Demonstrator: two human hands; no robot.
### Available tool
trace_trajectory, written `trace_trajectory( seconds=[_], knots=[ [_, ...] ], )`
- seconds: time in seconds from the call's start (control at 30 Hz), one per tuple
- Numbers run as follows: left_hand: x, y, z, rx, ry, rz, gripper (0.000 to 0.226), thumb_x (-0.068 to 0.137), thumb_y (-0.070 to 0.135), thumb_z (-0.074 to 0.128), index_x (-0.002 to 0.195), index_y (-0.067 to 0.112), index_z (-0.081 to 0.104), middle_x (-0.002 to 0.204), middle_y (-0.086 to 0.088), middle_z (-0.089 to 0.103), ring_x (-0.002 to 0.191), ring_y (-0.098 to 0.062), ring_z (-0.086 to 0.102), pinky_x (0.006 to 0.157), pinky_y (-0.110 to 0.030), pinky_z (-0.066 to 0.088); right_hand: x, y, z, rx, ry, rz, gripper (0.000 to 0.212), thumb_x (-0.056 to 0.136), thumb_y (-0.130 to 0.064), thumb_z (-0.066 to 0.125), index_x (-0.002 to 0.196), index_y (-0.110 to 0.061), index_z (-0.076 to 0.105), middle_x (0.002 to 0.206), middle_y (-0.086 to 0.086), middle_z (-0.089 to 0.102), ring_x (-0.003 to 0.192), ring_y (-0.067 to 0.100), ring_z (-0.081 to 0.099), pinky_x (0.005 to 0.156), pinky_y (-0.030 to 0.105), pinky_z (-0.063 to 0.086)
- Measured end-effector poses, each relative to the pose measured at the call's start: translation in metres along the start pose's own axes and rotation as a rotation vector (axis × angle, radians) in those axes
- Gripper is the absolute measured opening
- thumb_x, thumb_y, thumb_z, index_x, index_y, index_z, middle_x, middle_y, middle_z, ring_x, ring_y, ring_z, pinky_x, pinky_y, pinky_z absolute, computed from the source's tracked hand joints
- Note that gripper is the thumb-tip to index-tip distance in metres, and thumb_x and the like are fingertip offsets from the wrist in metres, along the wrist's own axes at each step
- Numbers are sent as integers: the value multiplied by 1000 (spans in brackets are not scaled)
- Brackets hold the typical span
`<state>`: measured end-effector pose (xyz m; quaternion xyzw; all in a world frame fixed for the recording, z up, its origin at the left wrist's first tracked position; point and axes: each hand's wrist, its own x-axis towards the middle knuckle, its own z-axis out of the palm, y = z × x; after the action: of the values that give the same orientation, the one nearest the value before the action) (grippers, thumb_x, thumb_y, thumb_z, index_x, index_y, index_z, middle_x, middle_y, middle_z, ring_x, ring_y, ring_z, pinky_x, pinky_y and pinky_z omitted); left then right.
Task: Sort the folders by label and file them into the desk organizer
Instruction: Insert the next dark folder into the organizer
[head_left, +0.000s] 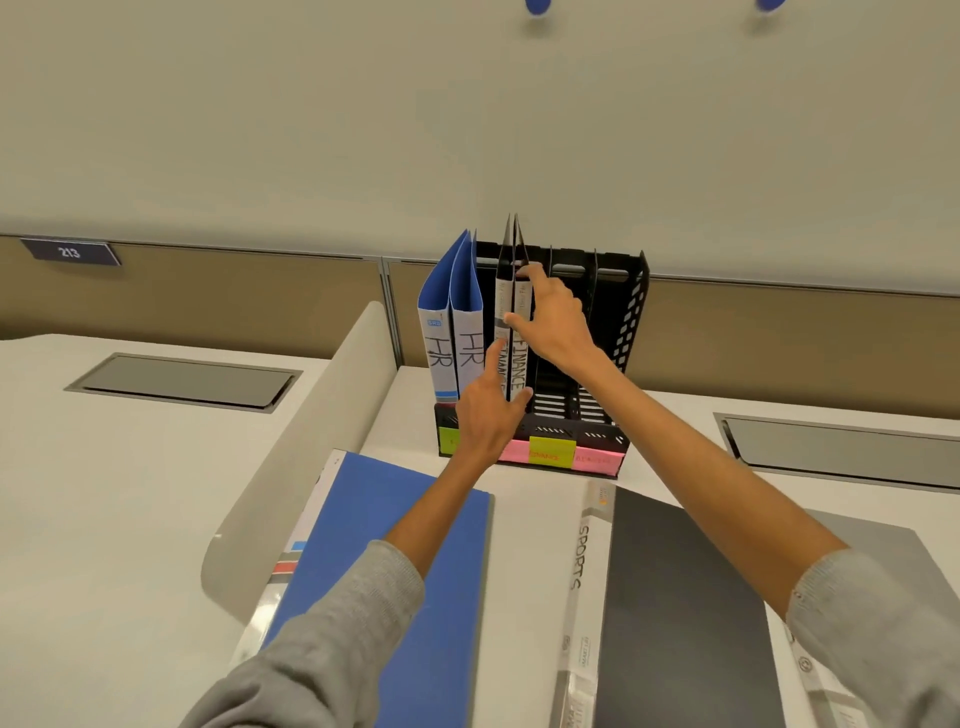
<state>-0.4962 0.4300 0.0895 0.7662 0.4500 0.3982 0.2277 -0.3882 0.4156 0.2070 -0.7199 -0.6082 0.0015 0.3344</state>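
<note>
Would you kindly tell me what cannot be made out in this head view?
Head view only:
Sticky notes on the organizer: writing too small and blurred; the left hand covers some.
Left FINANCE folder: label partly behind the left hand.
Blue folder: label unseen, cut off by the left sleeve and bottom edge.
Grey folder: mostly behind the right arm and frame edge.

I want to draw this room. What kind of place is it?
Probably an office: a black desk organizer holds HR folders and FINANCE folders, and a number plate reading 213 hangs on the partition behind the desk.
</note>
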Motion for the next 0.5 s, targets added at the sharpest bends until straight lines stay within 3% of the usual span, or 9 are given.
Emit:
trace_trajectory(
  seconds=[0.07, 0.13, 0.3, 0.37, 0.5],
  knots=[
    [2, -2, 4, -1, 13, -2, 70, 85, 34, 71, 142, 30, 30, 118, -5, 68, 93, -21, 69, 79, -34, 56, -3, 2, 3, 34, 4, -31, 47, 91, -26, 66, 130, -14, 42, 128, 15, 61, 111, 33, 63, 87, 44, 57],
    [2, -4, 8, 6, 40, -23, 64, 84, 35, 72, 136, 27, 36, 112, -3, 71, 84, -19, 71, 73, -28, 52, -4, 2, 2, 57, 23, -41, 38, 91, -22, 66, 121, -10, 46, 123, 17, 64, 106, 32, 66, 80, 43, 60],
    [-2, -7, 15, 26, 37, -101, 61, 80, 40, 75, 128, 19, 43, 111, -4, 72, 90, -22, 70, 75, -35, 55, -1, -1, -12, 71, 78, -12, 26, 90, -17, 68, 108, -7, 52, 99, 12, 68, 90, 25, 68, 74, 38, 60],
    [-2, -4, 14, 28, 37, -113, 64, 79, 42, 75, 129, 17, 45, 113, -4, 71, 94, -23, 69, 76, -35, 54, -1, -5, -21, 74, 121, -21, 23, 89, -16, 68, 103, -7, 52, 86, 9, 65, 77, 21, 64, 69, 34, 58],
    [-5, 7, 13, 37, 65, -104, 63, 80, 40, 75, 129, 16, 43, 111, -5, 72, 94, -25, 70, 74, -35, 56, 1, -18, -47, 80, 179, -54, 25, 86, -20, 71, 100, -6, 54, 82, 8, 63, 70, 18, 60, 57, 17, 41]
  ],
)
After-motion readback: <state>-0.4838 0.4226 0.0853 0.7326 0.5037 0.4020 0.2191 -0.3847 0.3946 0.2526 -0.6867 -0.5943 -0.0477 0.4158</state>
